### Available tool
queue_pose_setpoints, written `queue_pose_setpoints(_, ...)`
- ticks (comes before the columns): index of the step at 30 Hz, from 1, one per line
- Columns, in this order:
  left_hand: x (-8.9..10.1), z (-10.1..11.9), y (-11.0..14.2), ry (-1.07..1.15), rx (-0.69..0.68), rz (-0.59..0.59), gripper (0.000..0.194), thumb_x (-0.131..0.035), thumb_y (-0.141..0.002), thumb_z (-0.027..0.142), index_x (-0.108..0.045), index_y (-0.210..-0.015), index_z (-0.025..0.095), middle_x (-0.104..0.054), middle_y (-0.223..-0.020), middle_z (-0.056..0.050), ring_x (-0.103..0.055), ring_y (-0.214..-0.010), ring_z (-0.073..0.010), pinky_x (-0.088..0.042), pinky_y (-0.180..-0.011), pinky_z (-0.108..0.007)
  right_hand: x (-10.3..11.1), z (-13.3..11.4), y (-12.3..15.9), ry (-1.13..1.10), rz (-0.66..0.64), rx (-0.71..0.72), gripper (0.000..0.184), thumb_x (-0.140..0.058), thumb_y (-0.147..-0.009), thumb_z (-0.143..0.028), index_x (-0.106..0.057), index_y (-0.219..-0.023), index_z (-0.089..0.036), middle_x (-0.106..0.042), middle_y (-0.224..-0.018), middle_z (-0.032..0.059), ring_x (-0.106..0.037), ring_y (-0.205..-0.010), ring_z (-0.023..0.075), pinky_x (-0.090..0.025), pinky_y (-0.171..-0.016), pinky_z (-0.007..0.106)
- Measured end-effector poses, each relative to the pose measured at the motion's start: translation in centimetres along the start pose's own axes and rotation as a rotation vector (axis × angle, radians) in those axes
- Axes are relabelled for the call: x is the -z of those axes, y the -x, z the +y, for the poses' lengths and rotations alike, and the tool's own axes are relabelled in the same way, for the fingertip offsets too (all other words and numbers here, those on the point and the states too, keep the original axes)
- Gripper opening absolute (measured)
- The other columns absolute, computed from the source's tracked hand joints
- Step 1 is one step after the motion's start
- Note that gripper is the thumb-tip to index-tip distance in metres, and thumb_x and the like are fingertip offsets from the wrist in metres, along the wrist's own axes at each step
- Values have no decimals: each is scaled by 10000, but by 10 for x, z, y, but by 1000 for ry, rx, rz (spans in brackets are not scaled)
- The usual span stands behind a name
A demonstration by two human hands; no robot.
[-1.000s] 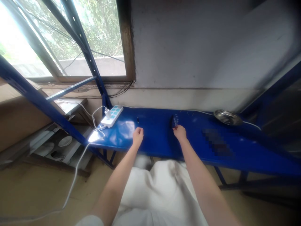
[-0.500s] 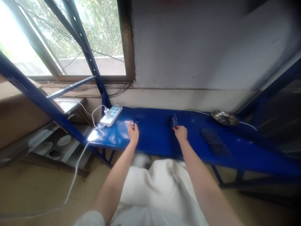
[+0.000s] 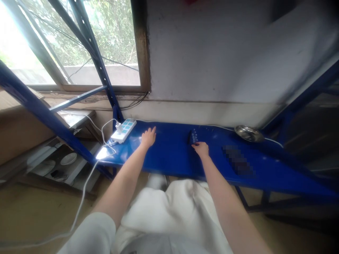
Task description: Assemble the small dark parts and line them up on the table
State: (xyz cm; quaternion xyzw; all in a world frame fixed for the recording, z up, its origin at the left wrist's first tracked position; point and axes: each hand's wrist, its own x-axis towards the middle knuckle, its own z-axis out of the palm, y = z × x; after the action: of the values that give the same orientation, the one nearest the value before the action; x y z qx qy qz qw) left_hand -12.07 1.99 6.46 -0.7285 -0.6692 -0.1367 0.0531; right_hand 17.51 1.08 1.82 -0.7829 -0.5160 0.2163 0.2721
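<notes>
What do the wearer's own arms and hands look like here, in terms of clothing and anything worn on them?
The left hand and right hand are ungloved, with no watch or bracelet visible. A pale grey short sleeve ends near the left elbow; no right sleeve is in view.

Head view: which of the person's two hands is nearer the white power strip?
The left hand, outstretched over the blue tabletop near the power strip; the right hand is farther away, holding a dark item with clear bumps.
</notes>
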Motion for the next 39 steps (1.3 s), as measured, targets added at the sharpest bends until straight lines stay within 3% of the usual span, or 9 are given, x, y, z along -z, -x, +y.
queue_pose_setpoints(8,-10,-3,-10,45,27,-185,308,-308,-882,164,-525,-1095,117,-572,-1020,-164,-581,-915,-239,-416,-779,-330,5,0,6,34,-18,86,506,-621,-688,-332,-584,-1109,-56,-639,-1014,170,-621,-857,232,-466,-675,272)
queue_pose_setpoints(12,-14,-5,-11,113,77,-163,263,-346,-857,127,-541,-1032,109,-595,-1003,-166,-595,-883,-229,-424,-753,-314,12,1,19,-56,-31,125,409,-565,-694,-222,-571,-1080,-87,-651,-880,116,-606,-814,202,-451,-705,263)
queue_pose_setpoints(18,-16,7,0,809,386,-143,139,-443,-842,210,-540,-769,144,-610,-677,-49,-540,-493,-111,-418,-543,-231,32,-14,48,-404,294,114,240,-486,-682,-195,-548,-910,-156,-605,-817,66,-564,-732,168,-437,-702,280)
queue_pose_setpoints(20,-16,21,11,1003,441,-124,138,-427,-858,234,-508,-788,147,-596,-633,-12,-456,-379,-64,-387,-467,-205,36,-30,59,-522,292,184,188,-476,-692,-213,-538,-864,-173,-597,-825,54,-560,-729,159,-437,-696,280)
queue_pose_setpoints(22,-14,39,25,1249,475,-68,124,-452,-854,269,-466,-826,149,-602,-641,0,-440,-356,-45,-359,-427,-186,38,-48,71,-579,190,252,163,-467,-726,-264,-536,-851,-186,-597,-821,41,-550,-683,144,-433,-660,274)
queue_pose_setpoints(27,7,79,57,1533,314,-11,227,-487,-829,374,-436,-859,155,-627,-692,-14,-505,-377,-53,-346,-408,-172,29,-85,96,-490,-185,284,414,-368,-806,-548,-538,-732,-178,-579,-651,19,-493,-518,122,-404,-567,267)
queue_pose_setpoints(29,18,87,65,1550,255,-25,258,-506,-810,406,-444,-852,159,-620,-666,1,-505,-369,-54,-349,-403,-170,23,-93,103,-463,-245,315,501,-322,-802,-616,-511,-648,-179,-549,-587,11,-470,-498,120,-384,-552,260)
queue_pose_setpoints(33,37,89,73,1556,185,-29,296,-507,-795,449,-453,-845,162,-595,-611,22,-495,-354,-56,-346,-382,-165,17,-99,117,-488,-163,394,531,-315,-803,-634,-451,-553,-186,-478,-531,-6,-434,-519,120,-342,-530,243)
queue_pose_setpoints(39,49,90,82,1503,197,166,362,-469,-794,524,-461,-838,165,-587,-607,28,-445,-323,-38,-320,-341,-153,22,-106,135,-492,-24,495,477,-326,-834,-579,-421,-572,-192,-434,-531,-28,-378,-523,103,-309,-514,224)
